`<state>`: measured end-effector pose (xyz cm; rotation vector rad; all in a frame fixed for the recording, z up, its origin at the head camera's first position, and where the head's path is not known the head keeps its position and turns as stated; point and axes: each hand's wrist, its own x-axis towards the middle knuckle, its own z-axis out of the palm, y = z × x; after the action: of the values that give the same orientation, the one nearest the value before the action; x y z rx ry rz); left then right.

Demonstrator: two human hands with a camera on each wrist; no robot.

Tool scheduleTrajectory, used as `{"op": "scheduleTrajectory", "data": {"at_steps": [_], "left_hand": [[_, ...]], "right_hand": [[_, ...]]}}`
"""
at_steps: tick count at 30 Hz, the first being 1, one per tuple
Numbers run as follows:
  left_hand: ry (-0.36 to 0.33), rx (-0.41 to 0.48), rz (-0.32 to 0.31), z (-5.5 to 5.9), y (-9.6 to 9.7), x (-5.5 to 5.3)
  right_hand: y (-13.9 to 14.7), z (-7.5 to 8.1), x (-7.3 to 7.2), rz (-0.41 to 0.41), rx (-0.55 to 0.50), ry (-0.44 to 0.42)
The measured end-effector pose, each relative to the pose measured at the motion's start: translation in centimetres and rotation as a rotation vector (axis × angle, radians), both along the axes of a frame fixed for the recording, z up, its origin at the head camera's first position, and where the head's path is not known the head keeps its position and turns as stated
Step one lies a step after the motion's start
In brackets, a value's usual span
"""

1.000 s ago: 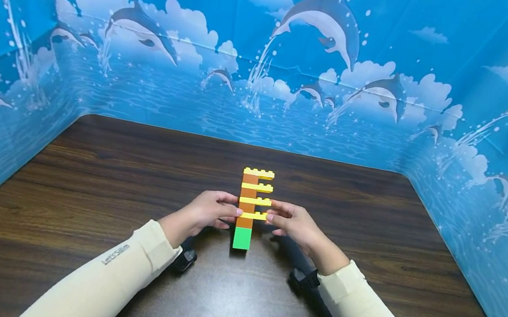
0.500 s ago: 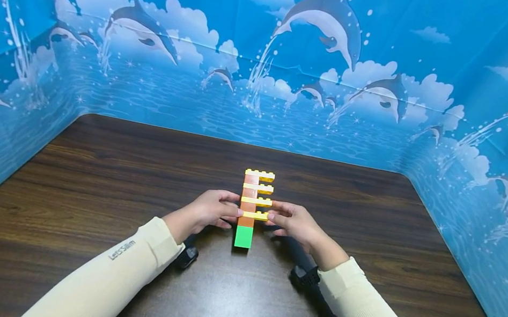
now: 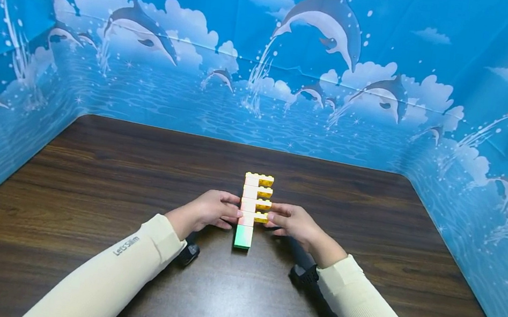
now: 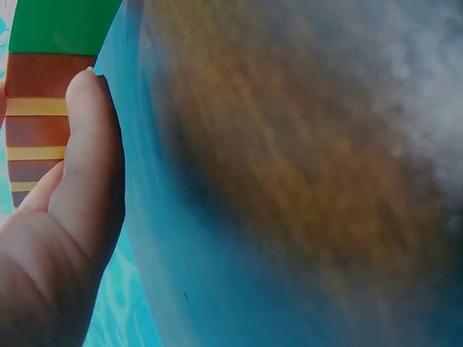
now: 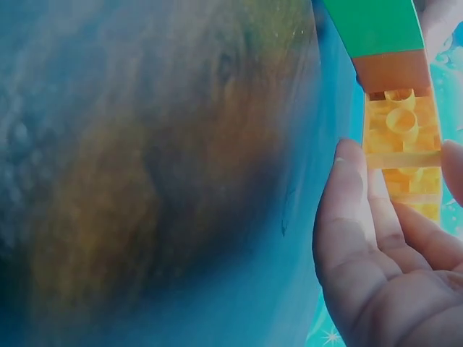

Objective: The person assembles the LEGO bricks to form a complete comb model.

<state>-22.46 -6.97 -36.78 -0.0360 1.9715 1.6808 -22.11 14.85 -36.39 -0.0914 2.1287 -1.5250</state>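
Note:
A building-block tower (image 3: pixel 248 206) stands in the middle of the head view, with its green block (image 3: pixel 243 237) at the near end. Above the green, orange blocks alternate with several yellow bricks (image 3: pixel 266 181) that jut out to the right like comb teeth. My left hand (image 3: pixel 210 210) holds the tower's left side, thumb (image 4: pixel 90 137) along the face in the left wrist view. From the right, my right hand (image 3: pixel 295 224) pinches the ends of the lower yellow bricks; their hollow undersides (image 5: pixel 401 126) show in the right wrist view.
The dark wood-grain table (image 3: pixel 111 171) extends on both sides of the tower. A blue dolphin-print cloth (image 3: pixel 170 92) walls it at the back and sides. Black wrist devices (image 3: pixel 188 255) sit under both cream sleeves (image 3: pixel 112 268).
The tower's tilt has changed: its top sits slightly lower in the head view, and pale glare now covers its front face. Both hands keep their hold with barely any shift.

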Motion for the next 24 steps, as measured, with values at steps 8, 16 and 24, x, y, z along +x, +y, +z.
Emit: {"op": "scheduleTrajectory", "data": {"at_steps": [8,16,24], "left_hand": [[-0.008,-0.023,-0.03,-0.13,-0.22,-0.26],[0.0,-0.046,-0.04,0.1,-0.36,-0.2],[-0.021,-0.068,-0.045,0.35,-0.32,-0.31]], "right_hand": [[-0.29,-0.28,-0.22,-0.018,0.033,-0.019],[-0.52,-0.19,-0.32,-0.012,0.085,0.005],[-0.49,-0.48,-0.53,0.035,0.085,0.038]]}}
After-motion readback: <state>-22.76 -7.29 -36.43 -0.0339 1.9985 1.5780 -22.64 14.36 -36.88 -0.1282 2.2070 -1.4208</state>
